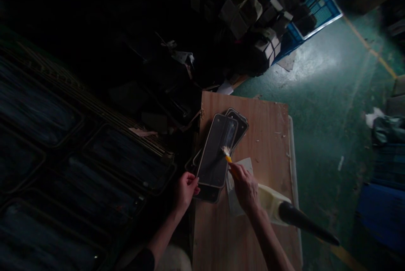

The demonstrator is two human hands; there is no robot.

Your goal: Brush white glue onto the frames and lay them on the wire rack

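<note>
A small stack of dark flat panels with rounded corners and pale edges lies on a wooden board. My left hand grips the near left edge of the top panel. My right hand is closed on a small brush with an orange handle, its pale bristles resting on the top panel's right side. A shiny wet streak runs up the panel from the bristles. Just right of my right wrist stands a pale container with a dark neck.
Rows of similar dark panels lie at left in deep shadow. Behind the board is a heap of dark blocks and a blue crate. Green floor with yellow lines spreads to the right, with bags and blue boxes at its edge.
</note>
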